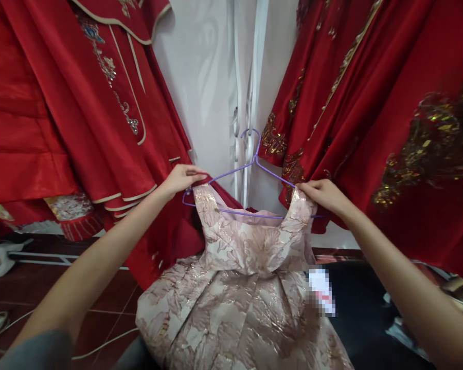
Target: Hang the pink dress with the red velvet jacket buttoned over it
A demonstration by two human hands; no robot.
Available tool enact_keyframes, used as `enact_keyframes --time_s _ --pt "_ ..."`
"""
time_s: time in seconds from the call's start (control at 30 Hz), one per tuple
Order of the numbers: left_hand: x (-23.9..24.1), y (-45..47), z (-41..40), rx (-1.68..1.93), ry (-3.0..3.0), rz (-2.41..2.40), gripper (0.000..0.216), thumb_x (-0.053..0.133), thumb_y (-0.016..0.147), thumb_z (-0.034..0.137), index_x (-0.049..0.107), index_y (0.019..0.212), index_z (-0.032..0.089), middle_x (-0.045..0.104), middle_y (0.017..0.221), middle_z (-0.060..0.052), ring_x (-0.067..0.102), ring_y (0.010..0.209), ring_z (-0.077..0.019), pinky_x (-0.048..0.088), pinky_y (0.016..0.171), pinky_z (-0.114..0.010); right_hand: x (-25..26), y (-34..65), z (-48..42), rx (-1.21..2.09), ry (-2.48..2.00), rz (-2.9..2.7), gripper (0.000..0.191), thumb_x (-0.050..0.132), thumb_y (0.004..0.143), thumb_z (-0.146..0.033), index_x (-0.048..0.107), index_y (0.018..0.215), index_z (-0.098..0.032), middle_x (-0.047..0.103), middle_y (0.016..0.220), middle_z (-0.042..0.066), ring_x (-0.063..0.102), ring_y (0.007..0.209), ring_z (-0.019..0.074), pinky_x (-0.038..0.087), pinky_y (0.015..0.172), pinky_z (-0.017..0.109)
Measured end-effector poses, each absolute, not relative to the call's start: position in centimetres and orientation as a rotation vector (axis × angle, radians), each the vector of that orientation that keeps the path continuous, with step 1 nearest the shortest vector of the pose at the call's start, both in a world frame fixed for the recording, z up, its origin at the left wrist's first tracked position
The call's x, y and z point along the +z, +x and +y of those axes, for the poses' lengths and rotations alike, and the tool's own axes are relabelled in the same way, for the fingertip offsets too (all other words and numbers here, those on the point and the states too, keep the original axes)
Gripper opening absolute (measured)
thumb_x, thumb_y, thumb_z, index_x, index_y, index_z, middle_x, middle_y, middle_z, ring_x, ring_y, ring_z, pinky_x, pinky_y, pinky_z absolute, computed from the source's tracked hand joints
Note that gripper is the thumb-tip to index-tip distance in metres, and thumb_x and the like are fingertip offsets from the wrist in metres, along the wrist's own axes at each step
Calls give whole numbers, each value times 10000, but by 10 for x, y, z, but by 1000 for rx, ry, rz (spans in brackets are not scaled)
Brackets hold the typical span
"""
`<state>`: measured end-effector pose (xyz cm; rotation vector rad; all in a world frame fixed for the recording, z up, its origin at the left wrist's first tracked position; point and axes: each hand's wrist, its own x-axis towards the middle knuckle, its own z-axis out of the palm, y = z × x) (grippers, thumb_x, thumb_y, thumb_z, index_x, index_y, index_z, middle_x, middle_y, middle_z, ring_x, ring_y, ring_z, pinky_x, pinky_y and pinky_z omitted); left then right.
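Observation:
A pale pink and cream brocade dress (pixel 250 303) with a pleated skirt hangs in front of me on a purple wire hanger (pixel 235 168). My left hand (pixel 183 179) pinches the dress's strap at the hanger's left shoulder. At the opposite shoulder, my right hand (pixel 322 194) has its fingers closed on the other strap. The hanger's hook points up and is close to the white doors behind; I cannot tell whether it touches them. A blurred-out white tag (pixel 321 290) is at the dress's right side.
Red garments with beaded trim (pixel 100 103) hang on the left, and red garments with gold sequins (pixel 370 128) on the right. White doors (pixel 204 77) stand between them. Below are a dark red tiled floor (pixel 108 318), a white cable (pixel 108 343) and a black surface (pixel 362 308).

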<state>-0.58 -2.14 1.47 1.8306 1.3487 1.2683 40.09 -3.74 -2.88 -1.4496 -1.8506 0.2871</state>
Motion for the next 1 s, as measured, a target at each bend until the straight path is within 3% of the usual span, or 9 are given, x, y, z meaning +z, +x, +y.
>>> enact_keyframes --time_s 0.1,0.2,0.33,0.47,0.63,0.73,0.87,1.0 --pt "35 36 -17 1432 1926 1225 180 734 685 206 751 850 136 735 852 -94 681 837 -223 530 808 -351 -9 401 -18 527 -1296 -2036 266 641 729 -485 712 773 -232 674 706 7 609 663 181 480 605 295" --pt "39 68 -14 1491 1993 1109 164 692 726 188 730 871 123 738 880 -80 681 860 -202 525 858 -349 8 381 -3 674 -1218 -2157 334 696 695 -462 712 980 -287 717 868 9 647 768 180 515 689 314" --pt "32 83 -15 1449 2029 1045 149 663 756 169 718 884 117 735 907 -88 680 869 -195 519 866 -342 11 339 8 766 -1254 -2396 308 731 653 -499 738 856 -268 722 820 15 648 739 199 509 668 317" --pt "28 69 -14 1449 2025 1083 178 656 763 193 723 912 121 735 919 -93 681 856 -198 520 844 -332 0 323 16 601 -1324 -2473 190 708 687 -423 677 662 -237 664 653 -21 605 650 170 469 626 278" --pt "23 43 -9 1310 2279 1200 211 615 772 197 730 939 138 736 949 -75 670 887 -210 503 867 -332 -8 339 18 159 -1346 -2123 165 539 836 -305 628 934 -206 683 777 25 613 691 176 444 637 269" --pt "19 35 -10 1250 2423 1415 223 588 801 244 724 957 160 736 928 -65 658 843 -206 494 847 -334 -3 349 6 -115 -1308 -1990 234 485 889 -373 613 1012 -221 689 838 37 630 746 195 434 674 279" --pt "17 32 -10 1283 2486 1522 226 557 836 295 720 932 171 736 903 -58 651 806 -204 484 814 -326 5 364 -13 -338 -1295 -2116 297 563 838 -472 659 984 -232 679 842 48 631 796 230 424 660 287" --pt "20 31 -4 1378 2412 1455 228 565 833 288 710 963 169 730 979 -67 652 911 -215 477 857 -328 3 385 -16 -512 -1276 -2238 264 570 811 -262 683 1039 -194 622 936 85 609 832 225 445 718 305"
